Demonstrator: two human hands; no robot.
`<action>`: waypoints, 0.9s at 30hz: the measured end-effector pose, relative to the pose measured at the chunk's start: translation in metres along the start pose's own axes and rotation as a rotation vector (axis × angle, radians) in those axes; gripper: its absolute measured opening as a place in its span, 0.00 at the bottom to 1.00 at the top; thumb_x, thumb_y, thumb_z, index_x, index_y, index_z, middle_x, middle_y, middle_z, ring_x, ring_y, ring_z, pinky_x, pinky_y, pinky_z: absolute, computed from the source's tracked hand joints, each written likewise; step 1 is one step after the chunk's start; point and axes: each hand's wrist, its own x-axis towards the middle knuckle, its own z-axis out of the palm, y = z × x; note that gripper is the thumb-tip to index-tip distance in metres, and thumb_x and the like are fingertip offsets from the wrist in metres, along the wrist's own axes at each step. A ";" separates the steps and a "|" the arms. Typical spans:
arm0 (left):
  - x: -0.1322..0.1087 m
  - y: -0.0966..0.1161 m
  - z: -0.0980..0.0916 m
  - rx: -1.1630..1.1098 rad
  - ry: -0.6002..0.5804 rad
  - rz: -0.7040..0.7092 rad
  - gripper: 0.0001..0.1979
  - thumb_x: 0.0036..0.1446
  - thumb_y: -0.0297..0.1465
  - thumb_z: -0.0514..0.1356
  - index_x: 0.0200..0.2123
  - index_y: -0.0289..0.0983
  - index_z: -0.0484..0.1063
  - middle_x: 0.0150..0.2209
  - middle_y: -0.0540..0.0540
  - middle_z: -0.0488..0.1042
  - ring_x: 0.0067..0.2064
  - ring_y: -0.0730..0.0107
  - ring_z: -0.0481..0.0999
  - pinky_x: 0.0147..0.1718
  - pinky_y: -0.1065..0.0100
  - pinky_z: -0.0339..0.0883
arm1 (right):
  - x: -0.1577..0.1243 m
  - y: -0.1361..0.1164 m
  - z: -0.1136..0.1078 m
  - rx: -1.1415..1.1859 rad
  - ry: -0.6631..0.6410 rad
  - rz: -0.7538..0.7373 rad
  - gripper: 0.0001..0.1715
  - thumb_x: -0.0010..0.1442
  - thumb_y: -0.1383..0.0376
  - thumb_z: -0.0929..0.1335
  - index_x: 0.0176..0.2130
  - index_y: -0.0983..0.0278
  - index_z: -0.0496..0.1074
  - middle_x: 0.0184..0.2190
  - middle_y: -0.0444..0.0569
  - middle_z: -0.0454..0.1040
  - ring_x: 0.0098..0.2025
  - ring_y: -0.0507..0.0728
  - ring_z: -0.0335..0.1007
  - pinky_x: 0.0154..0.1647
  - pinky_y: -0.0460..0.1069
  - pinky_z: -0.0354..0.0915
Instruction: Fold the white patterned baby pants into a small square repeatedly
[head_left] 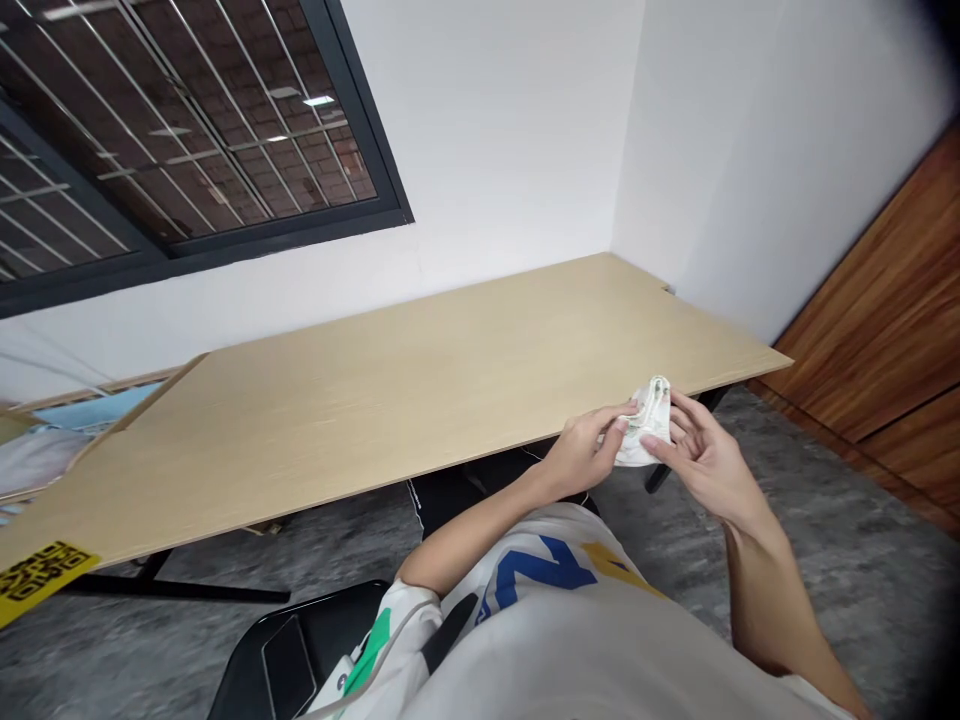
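A small white folded cloth (646,425) with a faint greenish pattern is held up just off the front edge of the table (420,370). My left hand (592,447) pinches its left side between thumb and fingers. On the opposite side, my right hand (697,450) grips it, thumb in front and fingers behind. Folded layers show along the cloth's top edge. What kind of cloth item it is, I cannot make out.
Below my left arm is a black chair (240,650) with a phone-like dark slab (289,668) on it. A yellow printed code sheet (49,580) lies at the table's left corner. Light-blue and white items (97,410) lie beyond its left end. Wooden panelling (892,370) stands right.
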 end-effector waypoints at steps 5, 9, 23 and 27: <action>-0.006 -0.004 -0.010 -0.040 -0.014 0.005 0.23 0.69 0.40 0.61 0.63 0.39 0.73 0.61 0.40 0.77 0.60 0.56 0.79 0.61 0.54 0.74 | 0.005 0.016 0.021 -0.045 -0.046 -0.136 0.41 0.65 0.55 0.75 0.71 0.53 0.62 0.68 0.54 0.68 0.67 0.64 0.68 0.68 0.60 0.67; -0.013 -0.006 -0.017 0.026 0.026 0.046 0.19 0.68 0.38 0.63 0.59 0.40 0.77 0.60 0.43 0.78 0.62 0.55 0.78 0.64 0.52 0.72 | 0.004 0.018 0.028 -0.200 -0.077 -0.226 0.39 0.68 0.55 0.72 0.73 0.52 0.62 0.66 0.53 0.67 0.66 0.63 0.68 0.67 0.57 0.68; -0.056 0.014 -0.160 0.404 0.451 0.119 0.07 0.69 0.30 0.62 0.48 0.41 0.79 0.43 0.46 0.79 0.44 0.68 0.78 0.46 0.65 0.74 | 0.033 -0.013 0.024 -0.591 -0.052 -0.558 0.21 0.68 0.64 0.72 0.59 0.55 0.72 0.46 0.49 0.79 0.45 0.59 0.79 0.44 0.53 0.75; -0.069 0.035 -0.196 0.646 0.384 0.237 0.08 0.68 0.24 0.59 0.44 0.41 0.75 0.43 0.47 0.78 0.45 0.65 0.76 0.46 0.60 0.72 | 0.054 -0.036 0.050 -0.611 -0.227 -0.770 0.15 0.70 0.73 0.64 0.50 0.57 0.72 0.52 0.52 0.77 0.52 0.60 0.77 0.49 0.55 0.74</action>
